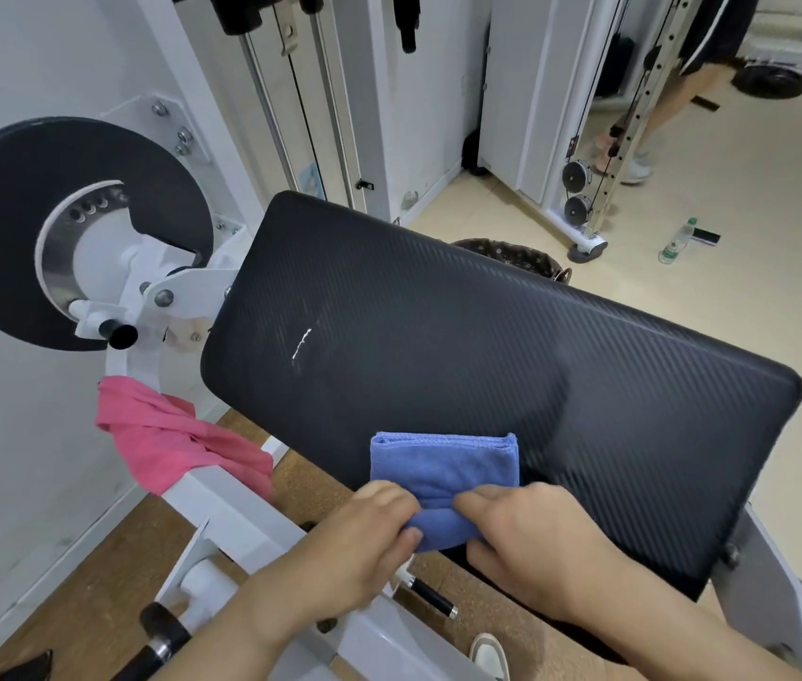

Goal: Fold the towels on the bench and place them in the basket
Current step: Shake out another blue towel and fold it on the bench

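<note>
a: entry, hands first. left hand [364,528]?
b: fingers curled, thumb tip on the underside. pinches the near-left part of the blue towel [443,469]. forearm comes in from the near edge.
a: right hand [531,538]?
b: same grip, mirrored. fingers bent over the towel's near edge, pinching its near-right part. hands just beside each other, cloth bulging btwn them.
a: towel state + position?
b: folded into a small thick rectangle, layered edges visible at far and right sides. far part lies flat on the bench pad [487,336], at the pad's near edge. near part is past that edge, in the hands.
a: pad?
b: black, ribbed texture, set diagonally across the view, short white scratch left of centre.
a: other task items?
b: pink towel [167,444], crumpled, draped over the white frame [222,503] left of the pad. basket [512,255] w/ dark floral lining shows just past the pad's far edge, mostly hidden. contents: cannot tell.
a: surroundings?
b: black disc [5,228] far left on the machine. plastic bottle [677,242] on the floor far right. another person's legs [684,105] beyond it.
</note>
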The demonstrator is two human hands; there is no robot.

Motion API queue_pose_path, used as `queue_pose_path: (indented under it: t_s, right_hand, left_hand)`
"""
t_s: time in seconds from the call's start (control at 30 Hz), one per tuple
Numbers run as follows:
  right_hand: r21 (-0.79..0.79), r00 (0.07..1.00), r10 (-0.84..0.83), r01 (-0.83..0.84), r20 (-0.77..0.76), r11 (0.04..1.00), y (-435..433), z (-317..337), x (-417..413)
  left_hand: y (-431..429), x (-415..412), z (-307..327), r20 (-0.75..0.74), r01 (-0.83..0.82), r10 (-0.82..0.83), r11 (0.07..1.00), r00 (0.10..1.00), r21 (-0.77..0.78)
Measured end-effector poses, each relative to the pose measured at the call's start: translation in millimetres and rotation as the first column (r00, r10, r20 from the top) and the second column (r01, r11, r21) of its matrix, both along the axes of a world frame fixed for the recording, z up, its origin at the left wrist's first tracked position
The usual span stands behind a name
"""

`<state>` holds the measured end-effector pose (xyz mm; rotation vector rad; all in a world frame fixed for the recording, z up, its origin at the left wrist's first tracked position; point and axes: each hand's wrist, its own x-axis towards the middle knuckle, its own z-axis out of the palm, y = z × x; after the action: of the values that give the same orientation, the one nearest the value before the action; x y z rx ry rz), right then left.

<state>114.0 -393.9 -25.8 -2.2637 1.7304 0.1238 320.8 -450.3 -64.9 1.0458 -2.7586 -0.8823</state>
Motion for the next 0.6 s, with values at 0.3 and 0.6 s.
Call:
queue_pose_path:
  t_s: [0.3, 0.6]
  right_hand:
    - [0.099, 0.907, -0.215, 0.192, 0.361, 0.976, -15.3, -5.7, -24.4]
    - [0.059, 0.661, -0.371, 0.444, 0.652, 0.894, -15.5, -17.2, -25.8]
  left_hand:
    - [-14.5, 7.9, 7.3, -0.164, -0.221, 0.268, 0.940, 0.949, 0.259]
    - [-35.5, -1.5, 5.0, -0.113, -0.465, 0.533, 0.808, 0.839, 0.363]
